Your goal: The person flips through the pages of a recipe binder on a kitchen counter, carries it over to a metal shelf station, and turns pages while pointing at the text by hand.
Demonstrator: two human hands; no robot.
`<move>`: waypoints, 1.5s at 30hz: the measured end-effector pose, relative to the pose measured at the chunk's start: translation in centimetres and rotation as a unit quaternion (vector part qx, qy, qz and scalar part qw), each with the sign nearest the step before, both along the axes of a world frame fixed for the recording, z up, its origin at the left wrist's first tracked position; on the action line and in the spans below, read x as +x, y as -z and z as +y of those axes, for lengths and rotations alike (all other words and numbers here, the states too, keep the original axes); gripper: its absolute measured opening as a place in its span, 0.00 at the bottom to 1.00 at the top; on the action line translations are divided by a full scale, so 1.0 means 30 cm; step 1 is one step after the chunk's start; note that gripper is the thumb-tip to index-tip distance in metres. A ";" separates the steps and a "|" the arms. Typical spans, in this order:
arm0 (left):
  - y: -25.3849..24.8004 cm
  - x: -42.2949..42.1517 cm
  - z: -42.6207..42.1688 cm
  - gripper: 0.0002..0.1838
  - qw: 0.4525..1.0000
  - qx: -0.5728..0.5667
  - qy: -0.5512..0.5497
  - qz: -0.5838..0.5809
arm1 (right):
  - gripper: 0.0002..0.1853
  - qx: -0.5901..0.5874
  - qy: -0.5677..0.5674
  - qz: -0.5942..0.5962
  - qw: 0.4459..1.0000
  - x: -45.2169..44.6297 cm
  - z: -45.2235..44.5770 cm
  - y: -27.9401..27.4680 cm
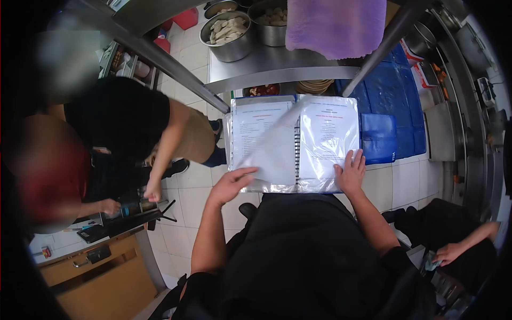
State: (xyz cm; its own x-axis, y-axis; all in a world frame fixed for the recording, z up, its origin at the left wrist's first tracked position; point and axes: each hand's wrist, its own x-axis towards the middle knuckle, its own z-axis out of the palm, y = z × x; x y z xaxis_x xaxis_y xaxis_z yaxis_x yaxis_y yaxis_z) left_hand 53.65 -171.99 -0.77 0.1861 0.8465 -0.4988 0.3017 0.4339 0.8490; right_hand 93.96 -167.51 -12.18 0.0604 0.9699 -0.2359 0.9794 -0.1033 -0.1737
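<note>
A ring-bound folder [328, 144] with printed sheets in clear plastic sleeves lies open in front of me. One sleeve [274, 160] is lifted slantwise over the left side, partly covering the text there. At the lower left corner of the folder is my left hand [232, 185], its fingers apart and touching or close to the turned sleeve. My right hand [351, 172] rests with spread fingers on the lower right edge of the right page. Neither hand is closed on anything.
Metal pots [226, 37] of pale food stand on a steel shelf [256, 69] beyond the folder, beside a hanging purple cloth [336, 26]. Blue containers [378, 136] are at the right. People stand at the left; another person's hand [448, 253] shows at lower right.
</note>
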 end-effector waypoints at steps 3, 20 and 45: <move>0.160 -0.114 -0.081 0.30 0.976 -0.131 -0.041 0.170 | 0.39 0.026 -0.013 0.013 0.999 0.002 0.003 0.004; -0.023 0.294 0.128 0.45 0.992 -0.022 -0.071 -0.102 | 0.37 -0.083 -0.266 0.433 0.857 -0.330 0.053 -0.441; 0.307 -0.093 0.069 0.18 0.932 -0.001 -0.188 0.310 | 0.59 -0.065 0.044 0.025 0.997 0.020 -0.072 -0.093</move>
State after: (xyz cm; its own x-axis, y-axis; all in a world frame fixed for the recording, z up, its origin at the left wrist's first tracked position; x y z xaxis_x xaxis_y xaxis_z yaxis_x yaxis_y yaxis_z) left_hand 50.87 -169.93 -9.98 -0.4485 0.7926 -0.4131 0.5604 0.6094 0.5608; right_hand 94.57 -169.67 -9.41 0.1287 0.9224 -0.3642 0.9563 -0.2127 -0.2008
